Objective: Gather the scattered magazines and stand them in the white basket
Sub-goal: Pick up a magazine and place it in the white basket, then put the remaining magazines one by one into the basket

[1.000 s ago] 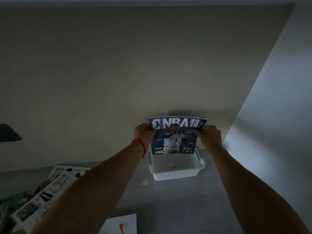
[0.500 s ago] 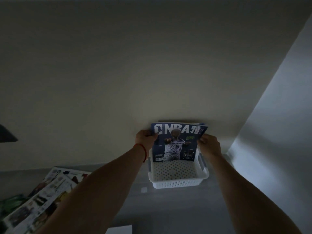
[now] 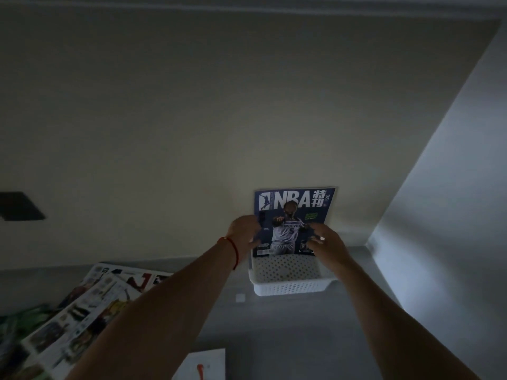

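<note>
Magazine (image 3: 295, 212) upright in white basket (image 3: 290, 289), leaning on wall (image 3: 164, 133)

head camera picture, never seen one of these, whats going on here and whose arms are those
There is no machine here. The picture comes from a wide-angle camera worn on a person's head, looking forward and down, so the two arms reaching in from the bottom are the wearer's own.

The left hand, with a red string on its wrist, and the right hand are both at the lower part of an NBA magazine. The magazine stands upright at the back of a white basket, against the wall. The fingers look loose rather than clamped; the picture is too dim to say whether they touch the cover.

The basket sits on a grey surface. To the left lie more magazines in an overlapping pile, and a white sheet with a red mark shows at the bottom edge.
</note>
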{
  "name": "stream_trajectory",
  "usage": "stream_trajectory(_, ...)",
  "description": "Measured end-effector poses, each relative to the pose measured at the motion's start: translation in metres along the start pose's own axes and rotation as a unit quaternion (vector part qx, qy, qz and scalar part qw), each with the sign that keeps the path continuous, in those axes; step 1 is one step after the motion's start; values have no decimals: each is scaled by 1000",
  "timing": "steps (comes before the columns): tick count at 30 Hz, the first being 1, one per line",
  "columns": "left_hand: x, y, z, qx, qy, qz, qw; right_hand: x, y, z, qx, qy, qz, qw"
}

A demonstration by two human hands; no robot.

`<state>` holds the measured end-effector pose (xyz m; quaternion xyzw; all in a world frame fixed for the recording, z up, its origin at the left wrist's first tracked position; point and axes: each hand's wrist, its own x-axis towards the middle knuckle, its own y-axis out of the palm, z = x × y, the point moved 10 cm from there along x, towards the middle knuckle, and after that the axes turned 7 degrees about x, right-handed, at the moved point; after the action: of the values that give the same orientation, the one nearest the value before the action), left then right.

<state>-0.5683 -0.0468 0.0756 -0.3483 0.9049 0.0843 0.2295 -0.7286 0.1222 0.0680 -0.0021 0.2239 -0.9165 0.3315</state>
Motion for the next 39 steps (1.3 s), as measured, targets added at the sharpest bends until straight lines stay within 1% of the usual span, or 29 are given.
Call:
stream_trajectory(3,-21,-3,0,33,26,47,998,-24,14,11,-39,-27,18,999)
stream_trajectory(4,-26,-6,4,44,28,51,997,-32,20,14,-48,-34,27,998)
stream_trajectory(8,-39,-25,15,77,39,30,996,-58,42,23,-93,-44,38,994)
stream_trajectory(11,-54,-44,26,138,64,15,988,-80,71,32,-143,-59,70,985)
stream_trajectory(14,-78,-82,56,204,96,-25,974,-118,122,31,-138,-38,113,983)
stream_trajectory(16,-99,-116,89,248,93,-52,963,-154,173,24,-130,-26,164,977)
stream_trajectory(18,-122,-150,130,306,69,-67,947,-195,232,14,-176,-44,236,955)
stream_trajectory(20,-147,-179,170,373,50,-63,924,-230,278,-6,-226,-38,263,937)
stream_trajectory(22,-170,-203,202,469,51,-51,880,-259,304,-27,-285,-36,246,926)
stream_trajectory(23,-179,-213,217,526,55,-39,848,-273,311,-38,-304,-26,233,923)
stream_trajectory(25,-195,-229,251,635,41,-2,771,-296,318,-51,-318,-17,204,926)
stream_trajectory(26,-202,-235,266,666,34,13,745,-302,318,-52,-321,-25,182,929)
stream_trajectory(27,-209,-239,277,678,32,22,734,-304,317,-51,-320,-33,159,933)
stream_trajectory(29,-218,-242,289,677,52,19,734,-300,311,-48,-286,-25,127,949)
stream_trajectory(31,-224,-242,291,678,66,11,732,-293,308,-49,-202,17,135,970)
stream_trajectory(33,-223,-245,289,672,59,5,738,-289,302,-52,-133,64,153,977)
stream_trajectory(34,-221,-245,287,670,57,5,740,-286,295,-52,-118,72,147,979)
stream_trajectory(37,-217,-244,278,666,44,19,744,-274,258,-45,-109,60,95,988)
stream_trajectory(39,-215,-243,267,660,25,25,751,-265,231,-33,-122,22,86,989)
